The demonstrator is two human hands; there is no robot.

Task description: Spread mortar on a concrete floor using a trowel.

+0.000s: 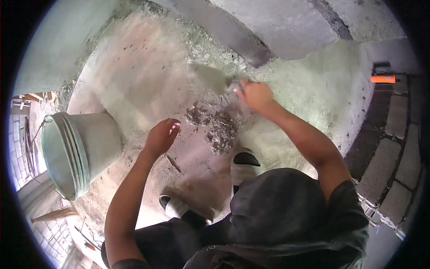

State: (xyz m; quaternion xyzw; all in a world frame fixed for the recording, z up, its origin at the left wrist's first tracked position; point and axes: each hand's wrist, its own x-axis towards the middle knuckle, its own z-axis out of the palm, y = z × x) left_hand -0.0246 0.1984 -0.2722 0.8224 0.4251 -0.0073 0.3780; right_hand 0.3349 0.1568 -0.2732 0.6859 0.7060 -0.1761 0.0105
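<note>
My right hand [259,95] is closed around a small grey object [234,86], blurred and partly covered by the fingers, so its kind does not show. It is held low over the dusty concrete floor [148,67], just beyond a heap of grey crumbly rubble [221,132]. A dark patch, possibly a shadow, stretches left from the object. My left hand [162,136] hovers to the left of the heap, fingers loosely bent and thumb apart, with nothing visible in it. A thin stick [174,164] lies on the floor below that hand.
At the left stands a white bucket [101,139] with a wire handle. A straw broom [56,215] lies beyond it, lower left. Loose grit [210,51] lines the base of the far concrete step [286,27]. Grey blocks [380,168] are at the right, with an orange-handled item [383,79].
</note>
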